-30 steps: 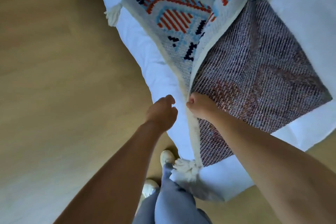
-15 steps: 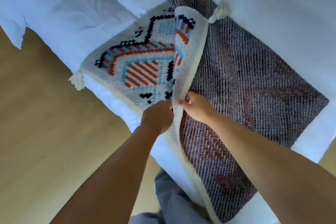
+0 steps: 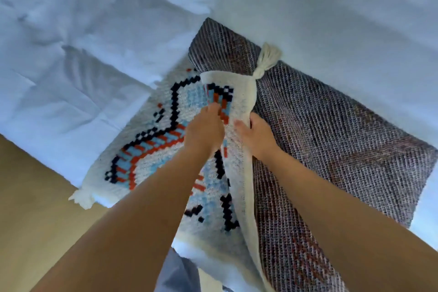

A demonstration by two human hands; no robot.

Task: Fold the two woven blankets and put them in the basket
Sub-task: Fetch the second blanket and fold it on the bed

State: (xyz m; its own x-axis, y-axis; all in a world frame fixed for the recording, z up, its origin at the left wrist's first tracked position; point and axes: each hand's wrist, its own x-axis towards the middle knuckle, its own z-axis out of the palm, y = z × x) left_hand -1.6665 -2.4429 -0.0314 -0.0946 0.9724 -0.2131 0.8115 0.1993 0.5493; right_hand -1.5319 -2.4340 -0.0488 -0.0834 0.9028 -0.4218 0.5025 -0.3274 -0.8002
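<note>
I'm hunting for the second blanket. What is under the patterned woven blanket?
White bedding shows under the woven blanket all along its edges. The left hand and right hand grip a raised fold of it. Anything beneath its flat parts is covered.

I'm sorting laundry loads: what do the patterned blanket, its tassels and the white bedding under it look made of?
Blanket: thick yarn, probably wool or cotton, matte; blocky stitches on the face, ribbed grey weave on the back. Tassels: cream yarn strands bound in a knot. Bedding: thin smooth white cloth, likely cotton; soft creases.
</note>
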